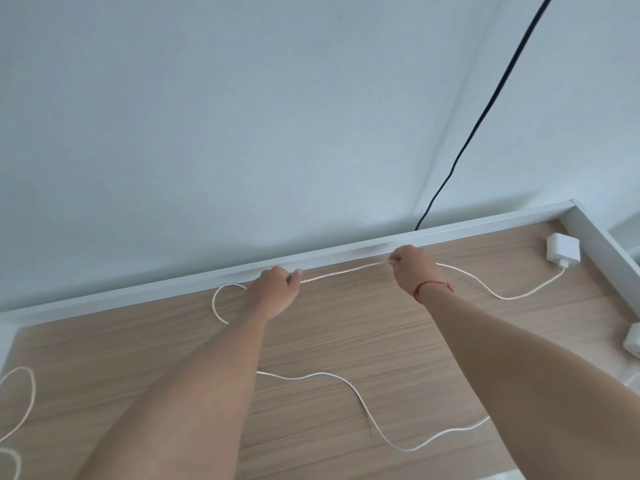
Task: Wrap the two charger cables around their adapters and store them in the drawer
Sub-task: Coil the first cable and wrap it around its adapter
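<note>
I am holding one white charger cable (343, 271) stretched in a nearly straight line between my two hands, just above the back part of the wooden desk (311, 344). My left hand (277, 289) is curling its fingers round the cable, the knuckles facing up and the thumb side pointing right. My right hand (412, 268) is pinching the same cable between thumb and fingertips, a red string (433, 285) tied round its wrist. Both hands are hovering close to the white raised rim (346, 252) running along the desk's far edge.

Beyond my right hand the cable is dropping to the desk, curving in a shallow wave and running into its white adapter (562, 251), which is lying in the far right corner, just beside the rim. Beyond my left hand the loose end is bending into an open loop (216, 303) on the wood.

A second white cable (360, 400) is lying slack in the foreground, snaking between my forearms and passing under the right one. A second adapter (633, 341) is showing only partly at the right edge of the view. More white cable (29, 393) is curling at the far left; I cannot tell which charger it belongs to. A black cord (485, 109) is hanging down the pale wall (207, 133) behind the desk.
</note>
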Tool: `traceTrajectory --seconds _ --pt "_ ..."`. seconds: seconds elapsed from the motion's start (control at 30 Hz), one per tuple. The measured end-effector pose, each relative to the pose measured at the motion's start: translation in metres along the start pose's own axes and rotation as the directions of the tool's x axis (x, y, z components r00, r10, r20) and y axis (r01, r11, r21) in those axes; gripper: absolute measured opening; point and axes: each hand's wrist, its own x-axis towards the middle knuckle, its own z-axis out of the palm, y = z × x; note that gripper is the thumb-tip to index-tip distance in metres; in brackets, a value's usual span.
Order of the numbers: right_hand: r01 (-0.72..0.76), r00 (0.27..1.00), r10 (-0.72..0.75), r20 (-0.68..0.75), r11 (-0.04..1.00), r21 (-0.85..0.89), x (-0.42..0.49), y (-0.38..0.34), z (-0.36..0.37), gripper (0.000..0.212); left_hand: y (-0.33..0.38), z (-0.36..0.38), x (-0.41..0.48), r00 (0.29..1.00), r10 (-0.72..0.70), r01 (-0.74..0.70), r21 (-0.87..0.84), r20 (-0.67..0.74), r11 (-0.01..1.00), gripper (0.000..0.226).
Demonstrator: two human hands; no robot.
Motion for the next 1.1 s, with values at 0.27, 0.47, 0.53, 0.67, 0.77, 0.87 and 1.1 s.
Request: traceTrajectory --seconds 0.27,0.47,0.53,0.67,0.77,0.87,1.1 --pt "0.164 0.938 -0.195 0.287 0.978 0.126 -0.032 -0.045 0.016 0.055 -0.018 0.002 -0.011 0.991 0.045 -0.035 0.089 -0.122 0.995 0.047" --pt "0.375 0.814 -0.427 0.393 0.904 0.204 -0.058 -0.120 0.041 0.021 -0.024 0.002 -0.012 0.990 0.057 -0.054 0.020 -0.132 0.998 0.049" --pt "0.390 0.817 -0.426 0.388 0.905 0.171 -0.059 -0.128 0.044 0.024 -0.034 -0.003 -0.015 0.988 0.058 -0.057 0.007 -0.143 0.998 0.049" --pt "0.320 0.893 -0.329 0.307 0.944 0.084 -0.051 -0.117 0.043 0.029 -0.063 -0.020 -0.025 0.985 0.030 -0.031 -0.004 -0.169 1.000 0.054" --pt "0.221 0.960 -0.220 0.174 0.975 0.017 -0.038 -0.098 0.043 0.037 -0.095 -0.031 -0.031 0.981 -0.007 0.008 0.004 -0.193 1.000 0.053" --pt "0.147 0.986 -0.144 0.081 0.988 -0.043 -0.034 -0.091 0.046 0.046 -0.114 -0.037 -0.038 0.979 -0.014 0.022 0.034 -0.201 0.999 0.052" --pt "0.241 0.964 -0.209 0.163 0.948 -0.210 -0.050 -0.126 0.080 0.028 -0.153 -0.048 -0.041 0.973 -0.075 0.079 0.006 -0.217 0.997 0.049"
